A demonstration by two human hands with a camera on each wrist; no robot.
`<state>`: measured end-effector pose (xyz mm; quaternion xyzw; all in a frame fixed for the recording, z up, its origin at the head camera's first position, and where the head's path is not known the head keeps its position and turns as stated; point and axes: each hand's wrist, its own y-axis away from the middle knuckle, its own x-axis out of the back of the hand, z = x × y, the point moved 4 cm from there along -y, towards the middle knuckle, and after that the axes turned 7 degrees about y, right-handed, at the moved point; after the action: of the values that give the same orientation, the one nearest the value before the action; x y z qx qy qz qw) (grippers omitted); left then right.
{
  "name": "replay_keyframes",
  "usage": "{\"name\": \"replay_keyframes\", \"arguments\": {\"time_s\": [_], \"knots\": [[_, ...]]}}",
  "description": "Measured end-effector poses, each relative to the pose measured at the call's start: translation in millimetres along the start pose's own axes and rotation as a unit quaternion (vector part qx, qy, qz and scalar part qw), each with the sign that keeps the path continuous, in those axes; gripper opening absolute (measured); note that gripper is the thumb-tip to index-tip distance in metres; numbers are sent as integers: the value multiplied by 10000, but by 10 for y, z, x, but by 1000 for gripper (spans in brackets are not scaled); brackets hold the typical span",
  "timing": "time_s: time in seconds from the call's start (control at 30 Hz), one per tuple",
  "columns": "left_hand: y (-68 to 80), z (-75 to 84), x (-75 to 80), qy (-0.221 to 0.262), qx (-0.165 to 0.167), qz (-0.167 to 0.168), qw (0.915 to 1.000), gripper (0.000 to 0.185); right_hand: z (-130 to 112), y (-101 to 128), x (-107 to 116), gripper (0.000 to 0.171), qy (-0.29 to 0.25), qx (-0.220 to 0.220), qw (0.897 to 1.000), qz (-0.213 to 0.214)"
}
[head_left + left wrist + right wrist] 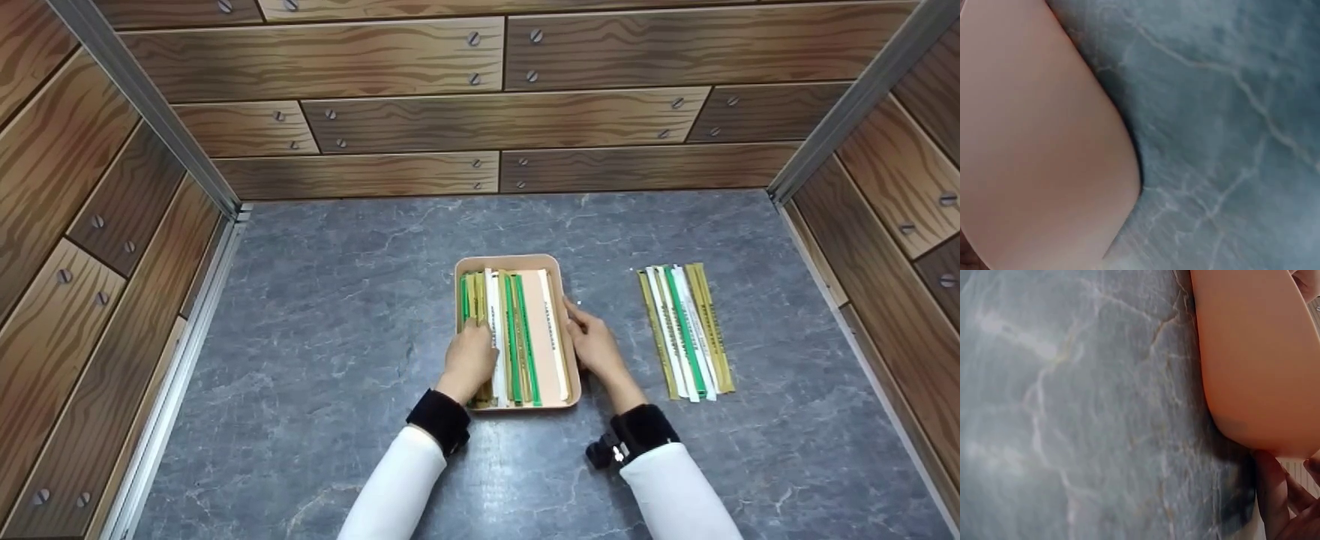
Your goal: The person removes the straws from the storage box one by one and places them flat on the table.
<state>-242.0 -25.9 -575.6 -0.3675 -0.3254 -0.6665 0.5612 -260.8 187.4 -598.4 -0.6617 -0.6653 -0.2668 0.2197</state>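
While both hands worked at the tray, the grey marbled surface carried everything, closed in by wood-pattern walls on three sides. That peach tray stood near the middle of the surface, its long axis running away from the person. Inside it lay wrapped sticks in green, gold and white sleeves, all parallel to the tray's long sides and packed toward its left half, with bare tray floor showing toward the right.

A second, loose group of wrapped sticks lay on the surface to the right of the tray, apart from it, on nearly the same axis, tilted slightly. This group lay nearer to the right hand than to the left, with open surface between it and that hand.

Resting inside the tray, the left hand lay on the leftmost sticks near their near ends; its fingers were curled down over them, but whether they clamped a stick could not be told. At the tray's right rim sat the right hand, its fingers relaxed and touching the rim's outer edge, holding no stick. Each wrist view showed only a blurred tray wall against the surface, the right one also fingertips at the lower edge.
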Motion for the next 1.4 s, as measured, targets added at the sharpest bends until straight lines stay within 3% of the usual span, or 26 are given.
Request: {"name": "replay_keyframes", "arguments": {"time_s": [0.17, 0.4, 0.63, 0.73, 0.87, 1.17, 1.4], "knots": [[-24, -18, -9, 47, -70, -19, 10000, 30, -6, 3, -3, 43, 88, 35, 9999, 42], [-19, -53, 32, 706, 79, -66, 9975, 49, 1, 0, 1, 43, 140, 71, 9998, 108], [-4, -56, 98, 1072, 91, -38, 9942, 62, 11, -6, -9, 43, 185, 12, 9998, 122], [-18, -59, 143, 1434, 159, -168, 9894, 67, 10, -3, -9, 43, 159, -27, 9998, 99], [-33, -81, 205, 1985, 283, -216, 9794, 60, 12, 3, -1, 44, 88, -77, 9999, -20], [-24, -227, 348, 2633, 299, 172, 9641, 54, 1, 16, 10, 44, 70, 28, 10000, 8], [83, -525, 595, 2663, 254, 697, 9610, 40, 27, 9, 12, 44, 89, -76, 9999, -68]]}}
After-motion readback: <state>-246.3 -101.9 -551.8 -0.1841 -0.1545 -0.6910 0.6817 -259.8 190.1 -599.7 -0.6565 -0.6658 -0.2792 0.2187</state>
